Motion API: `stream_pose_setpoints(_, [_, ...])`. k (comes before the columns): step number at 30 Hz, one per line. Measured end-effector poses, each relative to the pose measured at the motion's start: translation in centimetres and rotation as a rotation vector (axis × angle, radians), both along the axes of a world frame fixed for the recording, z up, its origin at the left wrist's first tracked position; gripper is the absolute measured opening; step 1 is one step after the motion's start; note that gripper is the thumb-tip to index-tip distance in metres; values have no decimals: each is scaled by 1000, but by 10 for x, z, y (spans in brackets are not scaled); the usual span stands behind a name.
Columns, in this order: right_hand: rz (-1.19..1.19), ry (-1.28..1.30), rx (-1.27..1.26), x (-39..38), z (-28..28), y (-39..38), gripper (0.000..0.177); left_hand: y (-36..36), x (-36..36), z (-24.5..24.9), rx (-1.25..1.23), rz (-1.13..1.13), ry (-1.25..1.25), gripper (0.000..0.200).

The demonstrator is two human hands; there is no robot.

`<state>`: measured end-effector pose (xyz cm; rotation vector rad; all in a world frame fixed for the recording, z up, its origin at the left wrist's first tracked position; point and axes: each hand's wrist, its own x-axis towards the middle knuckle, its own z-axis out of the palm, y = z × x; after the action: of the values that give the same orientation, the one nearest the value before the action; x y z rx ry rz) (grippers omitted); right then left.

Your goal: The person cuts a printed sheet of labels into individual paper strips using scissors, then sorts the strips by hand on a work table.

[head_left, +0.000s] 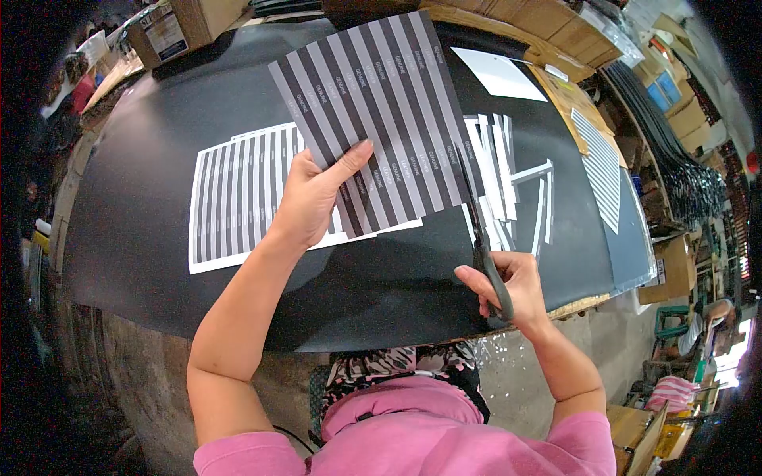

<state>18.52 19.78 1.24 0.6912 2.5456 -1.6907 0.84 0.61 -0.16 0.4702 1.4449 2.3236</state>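
A dark striped sheet [381, 119] printed with small lettering is held up over the black table by my left hand [313, 190], its thumb on the front and the fingers mostly behind. My right hand [512, 289] grips the black-handled scissors [494, 278], whose blades point up along the sheet's right edge. Under the raised sheet, to the left, striped sheets with white borders [238, 198] lie on the table. Cut white and striped strips [496, 170] lie in a loose pile beyond the scissors.
The black table [127, 190] spreads beneath both hands. A white sheet [498, 74] lies at the back right, and a striped sheet [597, 166] near the right edge. Cardboard boxes [171, 32] stand behind. A person [709, 317] is partly visible at the far right.
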Motion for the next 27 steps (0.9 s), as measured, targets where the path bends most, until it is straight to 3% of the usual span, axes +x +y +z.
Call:
stream_pose_setpoints(15, [-20,-19,16,-1,-2,2,43,1,0,1,19,7,-31,21])
stream_pose_setpoints(27, [8,41,-58,-17,-4,5,31,8,10,-3,-40,-106,-96,25])
